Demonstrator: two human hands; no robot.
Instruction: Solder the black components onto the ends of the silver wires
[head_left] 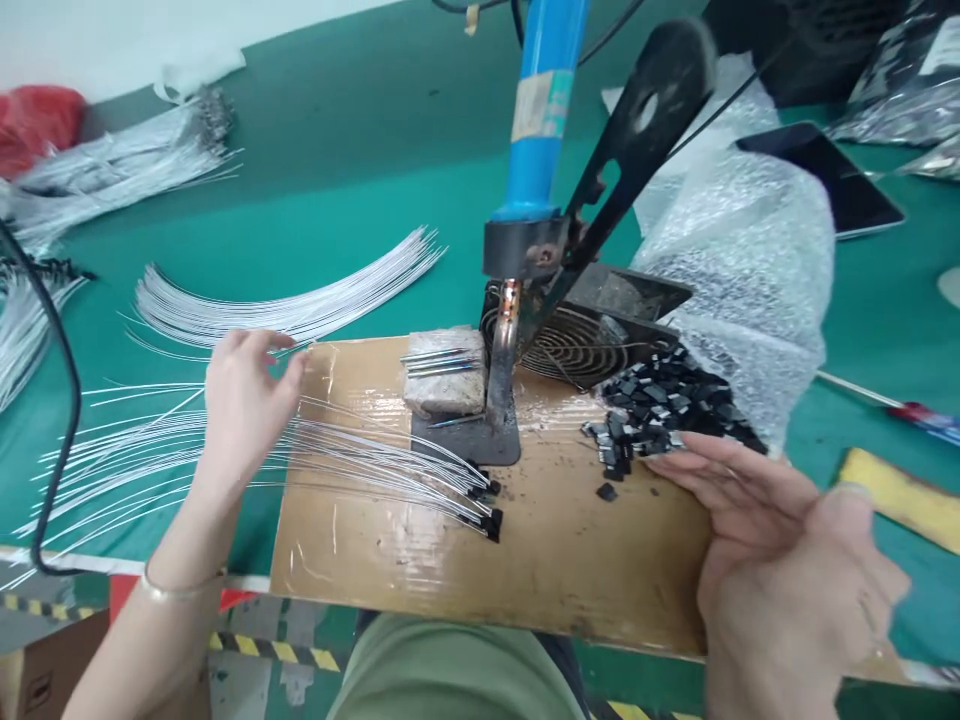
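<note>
My left hand [251,395] is at the near end of a bundle of white wires [292,310], thumb and fingertips close together over the strands; whether a wire is between them is too small to tell. Under that wrist lie more white wires [375,455], with black pieces [491,524] at their right ends, on the brown cardboard [570,560]. My right hand [780,540] touches the edge of a pile of small black pieces [667,400]; its fingertips are partly hidden. A blue hot-air tool [536,150] stands nozzle down beside a wrapped block [445,375] bearing short metal rods.
Behind the nozzle sits a black fan [577,345]. Bubble wrap [742,250] and a dark tablet [825,180] lie at the right, with a yellow sponge [900,500] nearer. A black cable [56,400] crosses the left side, near more wire bundles [120,165].
</note>
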